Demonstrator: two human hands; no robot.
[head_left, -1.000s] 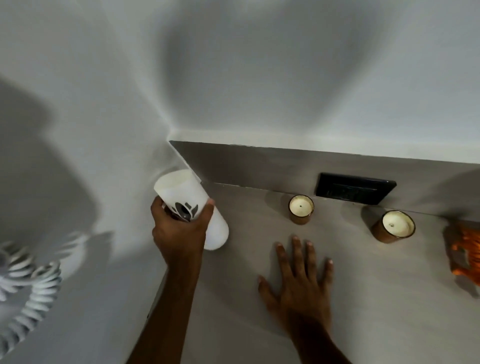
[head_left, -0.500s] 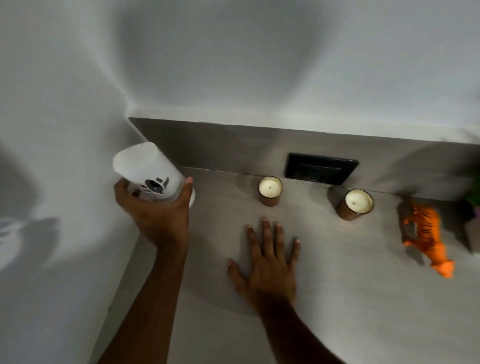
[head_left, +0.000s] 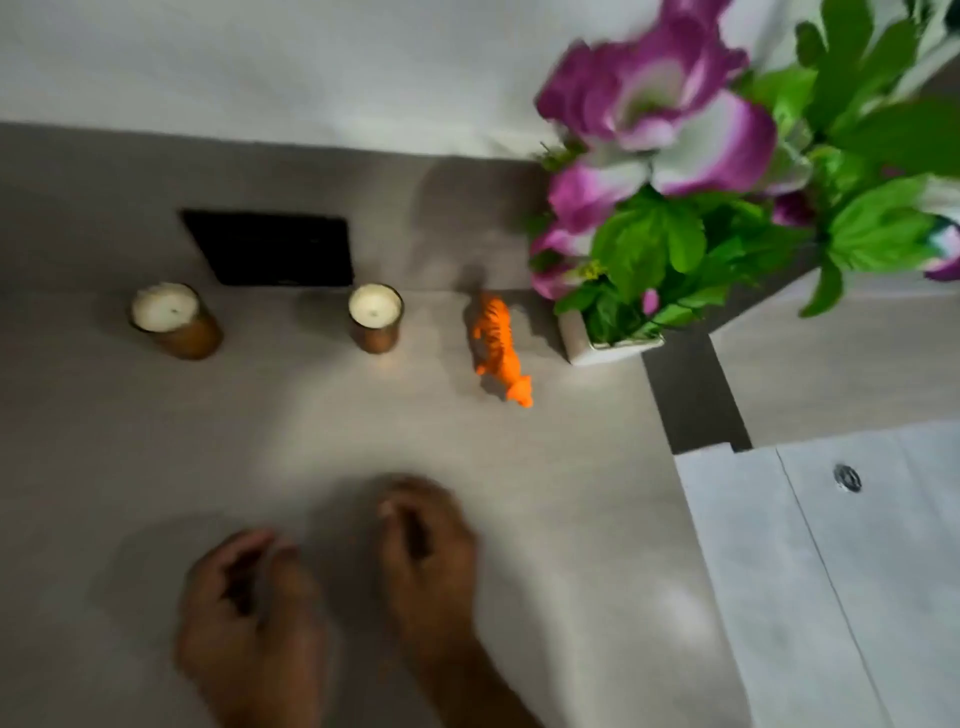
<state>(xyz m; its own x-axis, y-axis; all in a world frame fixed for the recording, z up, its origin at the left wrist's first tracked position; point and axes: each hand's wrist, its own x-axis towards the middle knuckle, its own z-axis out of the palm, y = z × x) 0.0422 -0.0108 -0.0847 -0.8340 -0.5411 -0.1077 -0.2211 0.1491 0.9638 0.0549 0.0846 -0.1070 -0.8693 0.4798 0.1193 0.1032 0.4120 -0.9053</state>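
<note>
My left hand (head_left: 249, 613) and right hand (head_left: 431, 566) hang over the counter (head_left: 104, 441), fingers loosely curled, holding nothing (blur hides finer detail). The orange toy tiger (head_left: 501, 348) sits ahead near the back wall, between a candle (head_left: 375, 317) and the flower pot (head_left: 608, 345), touching neither. Hazard: a hasty reach could topple the tiger or clip the candle, since both neighbours crowd the approach.

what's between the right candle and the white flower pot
An orange toy tiger stands on the counter between the right candle and the white flower pot, touching neither, as the head view shows.
</note>
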